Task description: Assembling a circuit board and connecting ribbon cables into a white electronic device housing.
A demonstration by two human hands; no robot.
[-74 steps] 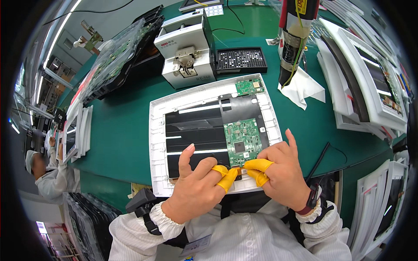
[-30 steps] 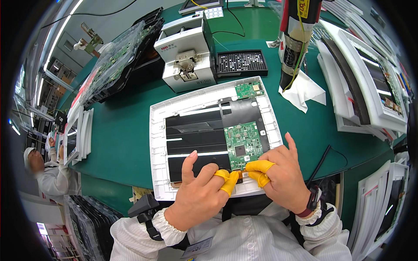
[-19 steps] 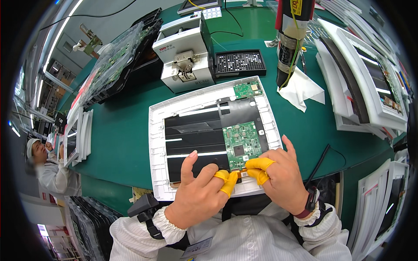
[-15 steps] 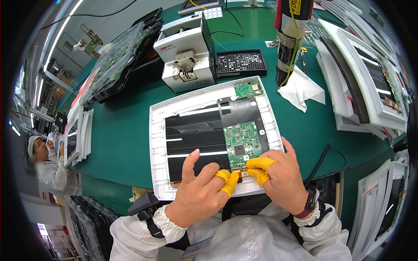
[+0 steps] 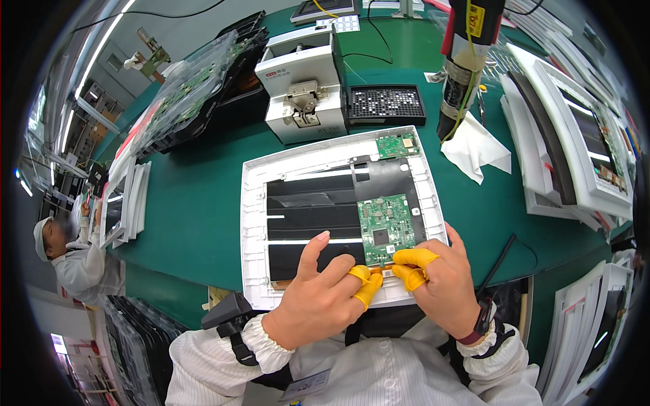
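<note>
Ribbon, orange and flat, is seen at the near edge of a green circuit board, in the near right part of a white housing laid on the worktop. Its left end is met by the left hand, its right by the right hand. Whether it is pinched in either grip cannot be told.
</note>
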